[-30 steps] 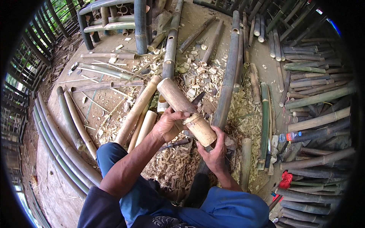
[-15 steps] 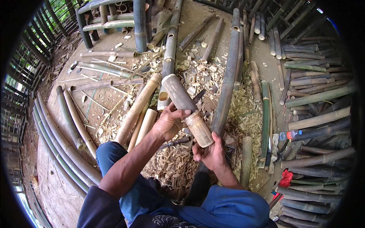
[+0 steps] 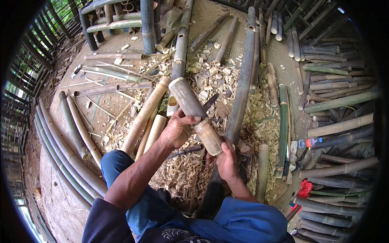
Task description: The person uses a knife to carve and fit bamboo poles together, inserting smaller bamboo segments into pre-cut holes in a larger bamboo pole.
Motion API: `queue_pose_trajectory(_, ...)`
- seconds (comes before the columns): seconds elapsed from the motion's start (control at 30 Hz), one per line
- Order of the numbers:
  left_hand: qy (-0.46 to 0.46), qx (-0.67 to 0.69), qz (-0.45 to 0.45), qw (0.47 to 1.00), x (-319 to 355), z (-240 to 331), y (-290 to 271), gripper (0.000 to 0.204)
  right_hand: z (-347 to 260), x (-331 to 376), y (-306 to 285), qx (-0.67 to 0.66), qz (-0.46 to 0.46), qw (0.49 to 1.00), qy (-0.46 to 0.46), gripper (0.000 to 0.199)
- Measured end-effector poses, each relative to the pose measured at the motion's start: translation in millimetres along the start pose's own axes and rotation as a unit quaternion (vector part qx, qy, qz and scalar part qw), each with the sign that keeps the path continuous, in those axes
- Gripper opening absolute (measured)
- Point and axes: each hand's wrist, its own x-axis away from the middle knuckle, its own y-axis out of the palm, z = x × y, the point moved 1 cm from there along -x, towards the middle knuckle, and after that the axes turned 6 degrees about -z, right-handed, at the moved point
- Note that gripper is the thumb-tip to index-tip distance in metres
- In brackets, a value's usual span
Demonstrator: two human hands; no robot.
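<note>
A short bamboo section (image 3: pixel 187 97) slants across the middle, dark-skinned on its upper part and pale, shaved down on its lower part. My left hand (image 3: pixel 178 128) is wrapped around it near the step between the two parts, thumb on top. At the pale lower end my right hand (image 3: pixel 227 163) grips the piece, its thumb along the side and its other fingers partly hidden underneath. Behind the piece a dark pointed blade (image 3: pixel 211 102) lies over the chips. A dark handle-like tool (image 3: pixel 184 151) rests below, between my forearms.
Wood chips and shavings (image 3: pixel 194 178) cover the ground before me. A long dark bamboo pole (image 3: pixel 242 89) runs away beside my right hand. Pale bamboo poles (image 3: pixel 146 115) lie left of my left hand. Stacked bamboo (image 3: pixel 336 131) and a plastic bottle (image 3: pixel 310 143) are at the right; a bamboo frame (image 3: pixel 115 26) stands far left.
The bamboo section has shifted slightly left, its lower end tipping a little differently. My right hand has slid closer over that end, and its fingers are now more hidden.
</note>
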Motion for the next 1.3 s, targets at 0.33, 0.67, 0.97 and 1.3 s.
queue_pose_trajectory(0.33, 0.224, -0.844, -0.163, 0.459, 15.6, -9.6, 51.7, 0.082, -33.9, 27.2, -27.7, 0.085, 0.056, 0.995, 0.018, 0.039)
queue_pose_trajectory(0.67, -0.052, -0.321, -0.312, 0.893, -35.0, -36.4, 132.1, 0.065, -73.6, 34.0, -111.3, 0.424, -0.062, 0.902, -0.051, 0.078)
queue_pose_trajectory(0.97, -0.076, -0.374, -0.427, 0.820, -53.5, -69.3, 131.5, 0.062, -42.8, 20.2, -144.4, 0.487, -0.059, 0.866, -0.098, 0.076)
queue_pose_trajectory(1.3, -0.141, -0.337, -0.482, 0.796, -47.9, -78.5, 109.5, 0.068, -21.4, 23.2, -137.5, 0.473, -0.046, 0.876, -0.081, 0.040)
